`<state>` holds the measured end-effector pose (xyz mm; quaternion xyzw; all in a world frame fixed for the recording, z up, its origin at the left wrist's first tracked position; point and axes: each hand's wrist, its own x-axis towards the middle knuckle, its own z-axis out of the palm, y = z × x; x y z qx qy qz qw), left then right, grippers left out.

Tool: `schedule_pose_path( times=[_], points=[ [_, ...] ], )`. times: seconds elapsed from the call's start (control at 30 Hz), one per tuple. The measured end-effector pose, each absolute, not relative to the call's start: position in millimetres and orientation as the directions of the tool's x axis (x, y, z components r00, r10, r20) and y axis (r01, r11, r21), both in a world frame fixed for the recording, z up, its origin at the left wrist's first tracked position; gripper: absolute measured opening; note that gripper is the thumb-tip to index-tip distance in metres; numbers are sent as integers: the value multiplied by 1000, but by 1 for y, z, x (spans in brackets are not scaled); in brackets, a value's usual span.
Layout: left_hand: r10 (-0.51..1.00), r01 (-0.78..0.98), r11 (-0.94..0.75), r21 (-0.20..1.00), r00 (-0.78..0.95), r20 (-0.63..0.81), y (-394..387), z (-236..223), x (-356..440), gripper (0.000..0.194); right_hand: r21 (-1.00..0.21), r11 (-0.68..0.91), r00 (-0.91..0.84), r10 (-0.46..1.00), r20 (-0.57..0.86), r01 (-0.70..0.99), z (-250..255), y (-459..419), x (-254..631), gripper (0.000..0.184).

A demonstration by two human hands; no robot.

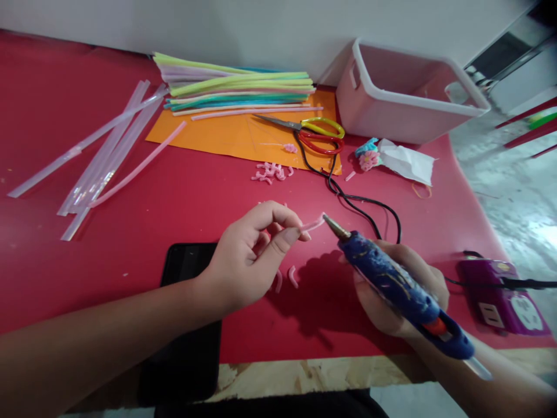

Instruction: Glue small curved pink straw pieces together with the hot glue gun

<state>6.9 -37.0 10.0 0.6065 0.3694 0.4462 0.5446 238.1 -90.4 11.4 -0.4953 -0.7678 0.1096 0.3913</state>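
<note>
My left hand (250, 255) pinches a small pink straw piece (314, 223) between thumb and forefinger, held above the red table cover (183, 197). My right hand (404, 296) grips a blue hot glue gun (391, 284), and its metal nozzle touches the tip of the pink piece. Two curled pink straw pieces (287, 277) lie on the cover just below my left hand.
A black phone (187, 325) lies under my left forearm. Clear glue sticks (104, 151) lie at left; coloured straws (239, 87), orange paper (235, 136), scissors (315, 130) and pink cuttings (272, 171) behind. A pink-white tub (404, 93), crumpled tissue (407, 162) and purple power strip (500, 296) sit right.
</note>
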Motion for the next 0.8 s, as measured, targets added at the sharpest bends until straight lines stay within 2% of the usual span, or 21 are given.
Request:
schedule_pose_path(
  times=[0.1,0.2,0.33,0.5,0.6,0.8],
  points=[
    [939,-82,-57,995,334,82,-35,12,8,10,-530,458,-179,851,494,714,12,-90,236,14],
    [934,-132,20,991,356,28,-33,13,8,12,-509,475,-229,851,472,718,12,-88,235,11],
    [910,-229,118,966,415,-13,-31,12,9,15,-514,520,-295,839,457,682,10,-89,237,18],
    [862,-319,262,911,501,-73,-30,14,10,22,-522,430,-156,860,487,737,13,-91,233,14],
    [861,-342,287,895,501,-85,-29,15,11,25,-503,422,-157,860,486,754,15,-90,231,11],
    [867,-351,260,900,495,-58,-29,16,11,23,-502,544,-322,826,464,673,10,-88,239,17]
  ],
)
